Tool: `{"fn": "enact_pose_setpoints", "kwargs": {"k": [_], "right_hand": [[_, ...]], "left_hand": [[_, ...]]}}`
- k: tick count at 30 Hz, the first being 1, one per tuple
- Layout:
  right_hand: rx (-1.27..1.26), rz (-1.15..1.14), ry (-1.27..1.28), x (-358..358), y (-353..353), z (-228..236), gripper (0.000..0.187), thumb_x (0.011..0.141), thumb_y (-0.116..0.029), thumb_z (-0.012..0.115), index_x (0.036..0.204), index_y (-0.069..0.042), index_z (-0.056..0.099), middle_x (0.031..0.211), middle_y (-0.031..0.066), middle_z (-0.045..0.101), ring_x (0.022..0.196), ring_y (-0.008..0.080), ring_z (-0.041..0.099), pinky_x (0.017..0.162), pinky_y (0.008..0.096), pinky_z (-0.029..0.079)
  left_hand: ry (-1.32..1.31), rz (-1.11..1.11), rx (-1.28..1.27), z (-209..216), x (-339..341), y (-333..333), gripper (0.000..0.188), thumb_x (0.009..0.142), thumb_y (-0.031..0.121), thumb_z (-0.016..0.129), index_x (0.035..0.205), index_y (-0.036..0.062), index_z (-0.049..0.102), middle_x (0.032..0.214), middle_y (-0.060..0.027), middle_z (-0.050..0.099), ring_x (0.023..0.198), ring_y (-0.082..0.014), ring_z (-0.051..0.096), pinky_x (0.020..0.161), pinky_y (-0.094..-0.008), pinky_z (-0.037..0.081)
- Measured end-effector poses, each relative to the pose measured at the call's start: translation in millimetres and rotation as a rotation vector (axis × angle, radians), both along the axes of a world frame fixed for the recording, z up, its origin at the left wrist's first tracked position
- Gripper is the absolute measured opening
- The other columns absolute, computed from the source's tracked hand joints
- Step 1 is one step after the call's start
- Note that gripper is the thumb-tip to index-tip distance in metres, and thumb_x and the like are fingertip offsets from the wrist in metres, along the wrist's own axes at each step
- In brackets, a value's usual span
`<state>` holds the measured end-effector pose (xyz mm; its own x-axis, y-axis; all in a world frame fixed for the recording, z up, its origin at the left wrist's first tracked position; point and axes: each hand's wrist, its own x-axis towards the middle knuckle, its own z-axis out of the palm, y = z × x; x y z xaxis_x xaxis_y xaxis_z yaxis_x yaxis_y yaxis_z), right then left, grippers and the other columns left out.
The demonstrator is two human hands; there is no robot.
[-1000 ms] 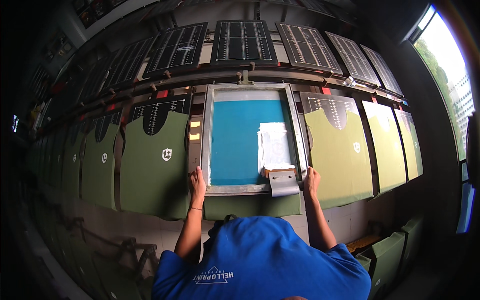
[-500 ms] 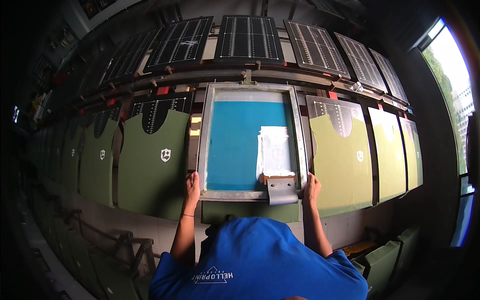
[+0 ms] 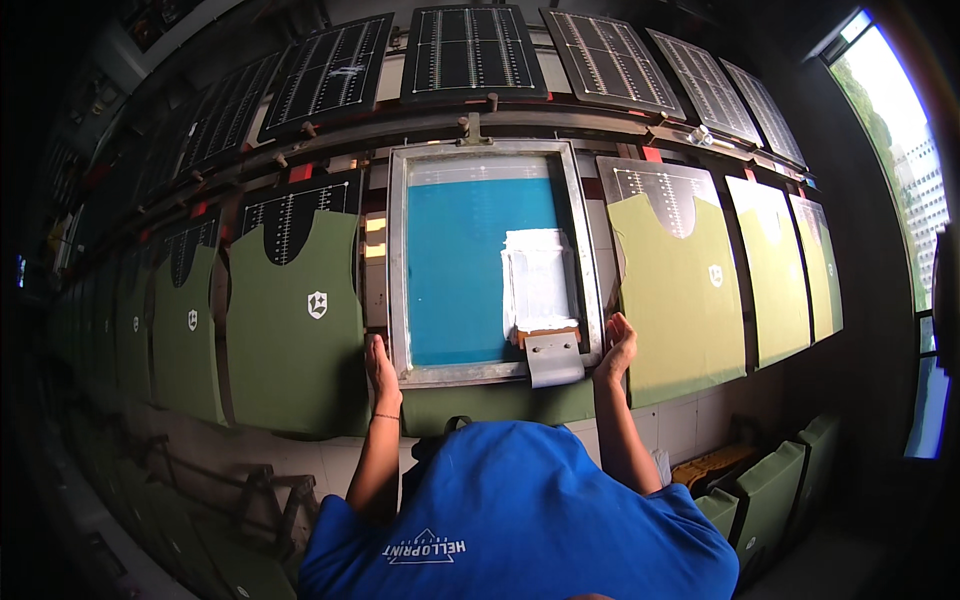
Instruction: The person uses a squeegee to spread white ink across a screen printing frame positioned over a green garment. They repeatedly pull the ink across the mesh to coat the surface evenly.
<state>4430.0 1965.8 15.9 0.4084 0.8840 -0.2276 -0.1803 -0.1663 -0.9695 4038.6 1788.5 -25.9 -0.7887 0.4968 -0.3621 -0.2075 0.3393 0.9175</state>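
A metal-framed printing screen (image 3: 488, 372) with blue mesh lies flat on a green garment piece (image 3: 500, 402) in front of me. My left hand (image 3: 380, 365) grips the frame's lower left corner. At the lower right corner, my right hand (image 3: 617, 345) holds the frame's edge. A squeegee (image 3: 551, 351) rests inside the screen near its front rail, below a white patch of ink (image 3: 540, 280).
Green garment pieces with a small white emblem lie on a long row of pallets to the left (image 3: 295, 320) and right (image 3: 685, 285). Black gridded boards (image 3: 470, 50) line the back. Stacked green pieces (image 3: 770, 490) sit low right. A bright window (image 3: 900, 150) is at far right.
The view has shifted slightly, and the screen frame sits a little lower and closer. Both hands stay on its front corners.
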Motion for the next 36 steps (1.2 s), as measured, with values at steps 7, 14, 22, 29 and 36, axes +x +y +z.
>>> {"fn": "enact_pose_setpoints", "kwargs": {"k": [7,14,22,29,36], "right_hand": [[0.034,0.013,-0.064,5,5,-8,0.05,0.103,-0.034,0.038,0.12,0.006,0.063,0.119,0.0187,0.066,0.11,0.0268,0.063,0.098,0.0376,0.048],[0.101,0.238,0.088,26,10,-26,0.053,0.103,-0.04,0.043,0.128,0.004,0.059,0.123,0.0163,0.064,0.117,0.0243,0.06,0.107,0.0367,0.043],[0.08,0.366,-0.093,32,18,-43,0.051,0.105,-0.038,0.041,0.12,0.005,0.064,0.106,0.0116,0.068,0.098,0.0188,0.061,0.092,0.0327,0.047],[0.116,0.28,-0.007,28,11,-31,0.048,0.105,-0.035,0.044,0.112,0.007,0.066,0.102,0.0116,0.068,0.093,0.0175,0.062,0.088,0.0319,0.049],[0.173,0.385,-0.573,21,11,-4,0.036,0.105,-0.026,0.046,0.112,0.002,0.067,0.104,0.0154,0.067,0.097,0.0253,0.063,0.088,0.0353,0.048]], "left_hand": [[0.219,0.044,0.01,22,17,17,0.053,0.103,0.047,0.045,0.101,-0.0036,0.059,0.099,-0.0148,0.061,0.092,-0.0271,0.055,0.084,-0.0395,0.042],[0.299,-0.092,-0.188,23,7,9,0.056,0.103,0.044,0.044,0.124,-0.0052,0.059,0.125,-0.0166,0.062,0.114,-0.0298,0.056,0.097,-0.0381,0.043],[0.408,0.062,0.091,50,48,-51,0.023,0.103,0.021,0.054,0.109,-0.0005,0.062,0.099,-0.0066,0.066,0.088,-0.0147,0.061,0.078,-0.0285,0.049],[-0.013,-0.166,0.049,73,177,-67,0.024,0.103,0.023,0.053,0.104,0.0024,0.065,0.092,-0.0044,0.067,0.081,-0.0107,0.062,0.072,-0.0247,0.049],[-0.519,-0.632,-0.004,73,228,-14,0.024,0.104,0.025,0.051,0.105,0.0034,0.061,0.092,-0.0055,0.067,0.077,-0.0124,0.065,0.067,-0.0263,0.053]]}}
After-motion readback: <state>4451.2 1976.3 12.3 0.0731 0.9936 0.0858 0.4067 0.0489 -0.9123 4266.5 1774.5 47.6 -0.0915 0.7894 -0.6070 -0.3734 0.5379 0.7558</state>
